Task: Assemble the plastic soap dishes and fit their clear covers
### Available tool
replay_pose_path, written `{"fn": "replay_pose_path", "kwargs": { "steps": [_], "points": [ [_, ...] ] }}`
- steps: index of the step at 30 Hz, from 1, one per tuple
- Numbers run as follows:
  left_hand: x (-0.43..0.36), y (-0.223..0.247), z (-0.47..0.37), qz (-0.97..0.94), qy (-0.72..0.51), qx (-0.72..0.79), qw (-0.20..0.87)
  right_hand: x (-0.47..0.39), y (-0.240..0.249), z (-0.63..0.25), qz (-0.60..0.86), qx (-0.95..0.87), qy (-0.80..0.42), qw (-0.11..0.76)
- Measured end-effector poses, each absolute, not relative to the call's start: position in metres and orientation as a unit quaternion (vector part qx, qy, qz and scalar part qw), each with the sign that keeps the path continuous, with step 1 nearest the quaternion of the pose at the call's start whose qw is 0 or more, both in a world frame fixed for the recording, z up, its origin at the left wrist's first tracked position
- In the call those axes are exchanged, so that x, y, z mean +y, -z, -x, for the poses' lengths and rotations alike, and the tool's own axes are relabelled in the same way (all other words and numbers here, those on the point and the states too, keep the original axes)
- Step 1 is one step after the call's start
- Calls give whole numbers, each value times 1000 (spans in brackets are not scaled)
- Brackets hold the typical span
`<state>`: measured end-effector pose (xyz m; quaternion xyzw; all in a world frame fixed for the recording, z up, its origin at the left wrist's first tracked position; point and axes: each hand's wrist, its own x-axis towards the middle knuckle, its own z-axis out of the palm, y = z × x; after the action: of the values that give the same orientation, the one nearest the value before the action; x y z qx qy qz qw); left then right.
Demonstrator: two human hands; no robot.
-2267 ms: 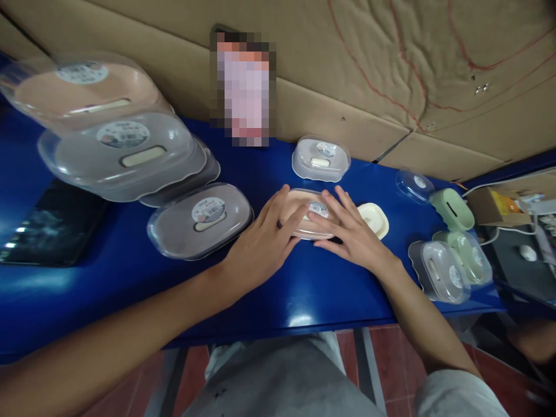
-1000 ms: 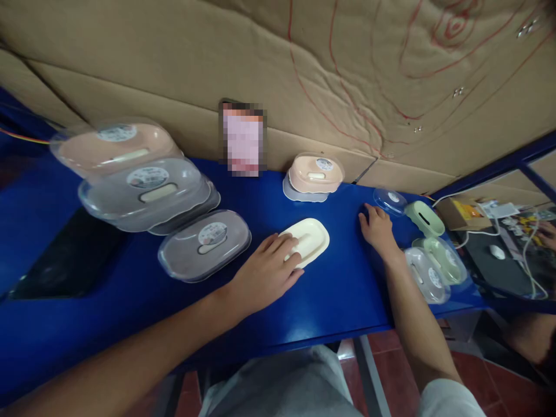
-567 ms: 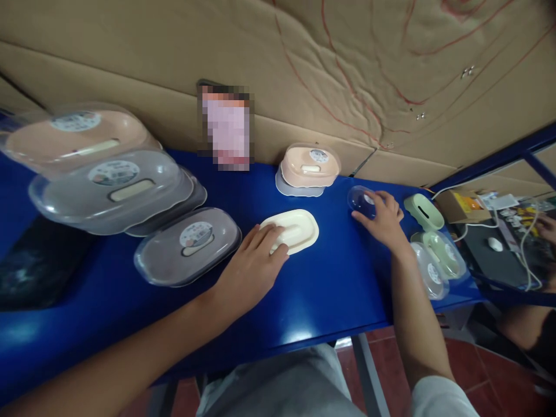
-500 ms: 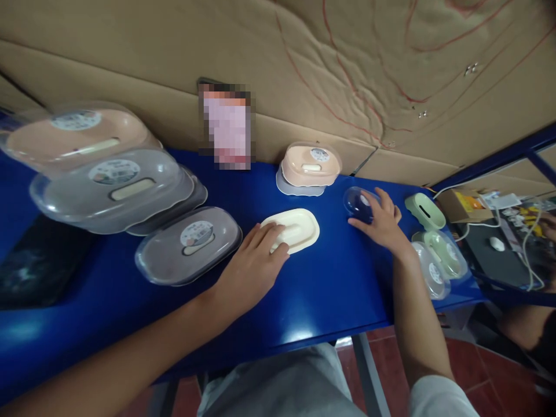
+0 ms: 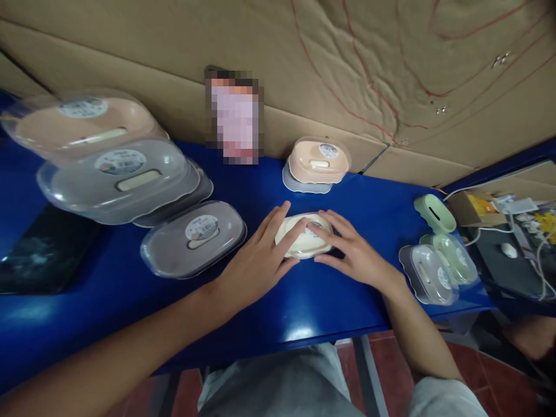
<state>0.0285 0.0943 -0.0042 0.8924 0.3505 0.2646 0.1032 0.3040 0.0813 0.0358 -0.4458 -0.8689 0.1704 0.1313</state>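
1. Cream box (image 5: 288, 226) under a clear lid (image 5: 308, 240); it sits on the blue desk (image 5: 304, 304), between both hands.
2. Left hand (image 5: 262, 250) and right hand (image 5: 358, 255): each grip is spread, unclenched, fingers touching opposite ends of the lid.
3. Both pieces look light, stiff and probably slippery; the rounded ends seem the best hold.

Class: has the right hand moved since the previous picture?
Yes. Judged against the short dark wall seam, the right hand has moved left and towards the wearer, to the cream piece.
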Motion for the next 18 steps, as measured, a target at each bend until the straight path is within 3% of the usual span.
{"fn": "replay_pose_path", "kwargs": {
  "steps": [11,18],
  "points": [
    [93,14,-29,-868,-252,385,189,80,-14,-288,371,-922,5,113],
    [96,16,-28,-860,-254,386,218,85,-12,-284,381,-920,-27,89]
  ]
}}
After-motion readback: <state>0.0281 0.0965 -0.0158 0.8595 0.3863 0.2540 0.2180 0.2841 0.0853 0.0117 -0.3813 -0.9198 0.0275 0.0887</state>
